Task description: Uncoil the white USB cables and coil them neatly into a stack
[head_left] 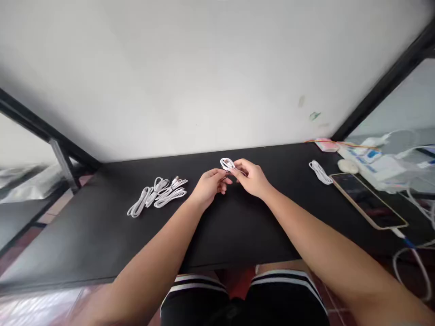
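Note:
Both hands meet over the middle of a black table. My right hand pinches a small coiled white cable, whose loop sticks up past the fingers. My left hand has its fingers curled and touches the same cable from the left side. To the left on the table lies a bunch of several coiled white cables. One more coiled white cable lies to the right.
A phone lies face up at the right, with a white lead running off the table edge. Behind it are white boxes and packets and a pink item. A white wall backs the table.

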